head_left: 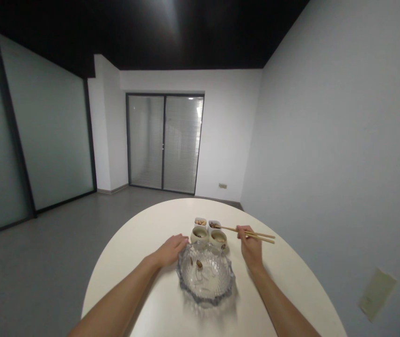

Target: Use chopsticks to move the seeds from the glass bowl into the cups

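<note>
My right hand (250, 247) is closed around a pair of wooden chopsticks (265, 235). Their tips reach left to a small white dish (210, 229) of dark pieces; whether they pinch one is too small to tell. My left hand (172, 249) lies on the table with fingers stretched out, fingertips at the left rim of a clear, scalloped glass bowl (207, 300). A few brown pieces (199, 265) lie inside that bowl. Behind it stand two beige cups, the left cup (193, 238) and the right cup (218, 246).
A second white dish (200, 218) with light, nut-like pieces sits beside the first, behind the left cup. Everything stands on a round white table (143, 224). A wall (326, 164) rises close on the right, and glass doors (182, 145) are at the back.
</note>
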Motion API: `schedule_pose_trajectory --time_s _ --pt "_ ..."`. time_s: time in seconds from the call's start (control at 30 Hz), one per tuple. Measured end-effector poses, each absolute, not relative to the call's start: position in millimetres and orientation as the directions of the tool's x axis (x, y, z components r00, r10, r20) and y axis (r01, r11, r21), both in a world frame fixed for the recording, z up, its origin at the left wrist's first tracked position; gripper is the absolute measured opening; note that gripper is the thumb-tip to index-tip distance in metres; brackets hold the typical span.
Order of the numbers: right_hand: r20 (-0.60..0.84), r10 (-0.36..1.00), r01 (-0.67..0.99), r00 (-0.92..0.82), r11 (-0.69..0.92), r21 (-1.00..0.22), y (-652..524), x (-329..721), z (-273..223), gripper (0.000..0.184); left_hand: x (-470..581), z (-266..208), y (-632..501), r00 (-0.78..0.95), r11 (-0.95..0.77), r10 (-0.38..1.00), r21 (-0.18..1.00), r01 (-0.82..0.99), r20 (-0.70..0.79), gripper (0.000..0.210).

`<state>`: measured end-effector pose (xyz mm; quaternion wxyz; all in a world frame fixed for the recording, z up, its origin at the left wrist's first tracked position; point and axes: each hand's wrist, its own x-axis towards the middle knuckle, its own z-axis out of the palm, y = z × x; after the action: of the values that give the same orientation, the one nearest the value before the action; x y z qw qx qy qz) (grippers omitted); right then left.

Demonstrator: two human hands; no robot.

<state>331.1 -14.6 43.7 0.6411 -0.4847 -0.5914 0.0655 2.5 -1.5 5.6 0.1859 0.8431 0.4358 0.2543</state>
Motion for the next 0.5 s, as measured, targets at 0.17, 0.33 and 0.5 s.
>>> schedule_pose_trajectory --time_s 0.17,0.33,0.5 --pt "0.68 0.631 0.455 0.373 0.514 -0.727 -20 332 51 0.052 0 1 1 0.494 -0.558 0.825 0.537 0.633 0.274 0.062" --pt "0.685 0.657 0.401 0.316 0.562 -0.724 -33 324 60 0.045 -2 -2 4 0.502 -0.55 0.827 0.547 0.632 0.252 0.062" --pt "0.647 0.756 0.362 0.098 0.578 -0.731 -51 314 64 0.043 -4 -7 9 0.492 -0.529 0.838 0.573 0.626 0.237 0.065"
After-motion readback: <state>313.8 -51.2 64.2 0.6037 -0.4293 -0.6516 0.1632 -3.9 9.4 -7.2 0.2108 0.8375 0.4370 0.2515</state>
